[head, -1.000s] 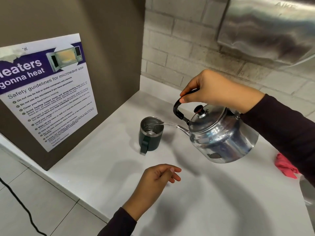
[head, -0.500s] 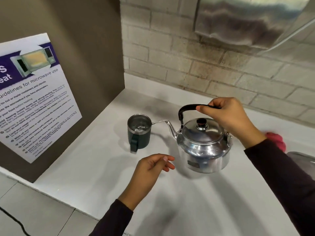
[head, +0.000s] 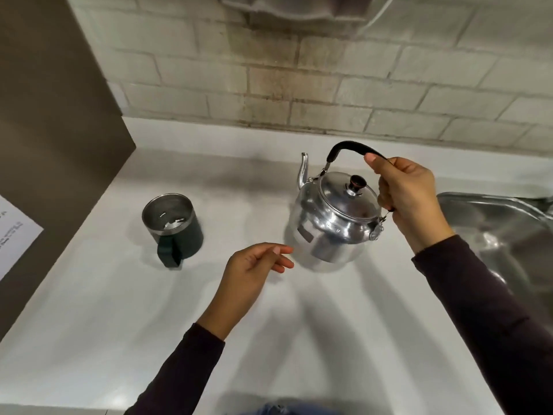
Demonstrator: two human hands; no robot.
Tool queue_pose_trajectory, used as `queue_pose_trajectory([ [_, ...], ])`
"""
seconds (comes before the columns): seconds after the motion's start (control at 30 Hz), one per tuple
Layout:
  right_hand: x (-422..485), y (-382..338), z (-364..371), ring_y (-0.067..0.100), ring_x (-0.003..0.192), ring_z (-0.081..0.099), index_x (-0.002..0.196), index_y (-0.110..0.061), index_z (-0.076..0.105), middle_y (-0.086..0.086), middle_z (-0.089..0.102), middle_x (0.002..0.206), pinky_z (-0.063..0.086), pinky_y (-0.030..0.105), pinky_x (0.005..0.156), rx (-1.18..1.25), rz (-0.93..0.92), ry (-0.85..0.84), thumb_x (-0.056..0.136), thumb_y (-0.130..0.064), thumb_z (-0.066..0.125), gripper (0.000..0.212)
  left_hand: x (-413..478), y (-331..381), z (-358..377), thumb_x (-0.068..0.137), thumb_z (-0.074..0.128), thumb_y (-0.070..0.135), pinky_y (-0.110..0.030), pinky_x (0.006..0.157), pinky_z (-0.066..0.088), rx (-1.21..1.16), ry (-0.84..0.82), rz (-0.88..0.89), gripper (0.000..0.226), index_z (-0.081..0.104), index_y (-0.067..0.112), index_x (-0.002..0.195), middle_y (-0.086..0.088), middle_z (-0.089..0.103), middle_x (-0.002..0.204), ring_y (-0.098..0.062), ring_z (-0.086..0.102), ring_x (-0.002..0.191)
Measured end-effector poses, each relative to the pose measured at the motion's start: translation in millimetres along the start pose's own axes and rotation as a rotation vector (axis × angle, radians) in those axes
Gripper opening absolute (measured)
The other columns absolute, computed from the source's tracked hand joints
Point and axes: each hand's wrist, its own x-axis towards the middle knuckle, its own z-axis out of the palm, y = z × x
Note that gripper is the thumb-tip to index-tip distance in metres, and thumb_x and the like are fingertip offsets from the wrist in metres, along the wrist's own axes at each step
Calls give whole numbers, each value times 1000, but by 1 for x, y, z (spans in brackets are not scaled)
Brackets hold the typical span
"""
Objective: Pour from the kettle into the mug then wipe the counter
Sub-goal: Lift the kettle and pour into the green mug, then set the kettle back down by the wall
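1. The white counter [head: 125, 319] now fills most of the view; the microwave poster [head: 13, 232] that dominated the left side a second ago has slid to a sliver at the left edge.
2. A steel sink [head: 502, 235] has come into view at the right, just beyond the kettle.
3. The kettle [head: 332, 223], tilted with its spout over the mug a second ago, now stands upright, well to the right of the mug and turned so its spout points toward the brick wall [head: 299, 85]. Whether its base touches the counter I cannot tell.
4. The right hand [head: 410, 196] is still closed around the kettle's black handle.
5. The left hand [head: 254, 277] hovers low over the counter, loosely open and empty, fingers near the kettle's front.
6. The dark green mug [head: 175, 226] stands upright on the counter, handle toward the camera, nothing blocking it.
7. The red cloth seen earlier is out of sight.
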Motion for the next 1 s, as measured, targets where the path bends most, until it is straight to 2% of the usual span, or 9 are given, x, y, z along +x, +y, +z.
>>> queue_pose_trajectory([
  [0.17, 28, 15, -33, 7, 29, 23, 64, -16, 42, -10, 33, 34, 18, 18, 35, 83, 49, 41, 91, -19, 57, 31, 17, 4, 31, 94, 48, 20, -35, 88, 53, 32, -50, -3, 33, 73, 37, 83, 7, 77, 80, -16, 70, 79],
  [0.3, 64, 26, -52, 13, 33, 28, 64, -15, 38, -3, 37, 38, 27, 22, 43, 318, 205, -28, 94, -18, 37, 30, 29, 4, 53, 93, 48, 19, -39, 90, 52, 36, -68, -17, 34, 74, 37, 81, 8, 77, 78, -16, 70, 77],
  [0.43, 103, 39, -63, 16, 42, 31, 66, -16, 26, 2, 41, 43, 25, 26, 49, 429, 248, -79, 90, -9, 28, 25, 39, 3, 70, 94, 48, 17, -43, 90, 52, 35, -76, -10, 33, 74, 35, 83, 6, 77, 78, -19, 70, 78],
  [0.73, 158, 60, -60, 17, 43, 40, 68, -13, 33, 0, 48, 42, 31, 26, 51, 345, 233, -40, 97, -6, 26, 31, 56, -3, 88, 94, 48, 16, -43, 89, 53, 36, -42, -22, 32, 74, 33, 85, 5, 77, 78, -19, 70, 78],
  [0.83, 172, 66, -48, 18, 44, 42, 69, -12, 33, 6, 47, 53, 30, 27, 50, 294, 229, -42, 99, -8, 25, 32, 56, -5, 89, 94, 48, 17, -41, 89, 52, 41, -32, -38, 34, 74, 35, 84, 6, 77, 77, -18, 70, 77],
  [0.93, 179, 72, -34, 21, 48, 51, 75, -9, 37, 9, 47, 62, 40, 27, 49, 209, 220, -44, 101, -10, 27, 28, 56, -4, 89, 94, 47, 17, -39, 89, 51, 52, -24, -49, 34, 74, 36, 83, 8, 76, 76, -15, 69, 76],
  [1.0, 183, 77, -28, 21, 57, 59, 88, -4, 44, 9, 51, 67, 50, 27, 52, 93, 216, -37, 101, -14, 36, 18, 56, -4, 87, 95, 47, 16, -39, 89, 51, 52, -9, -54, 34, 73, 34, 83, 8, 76, 75, -16, 69, 76],
])
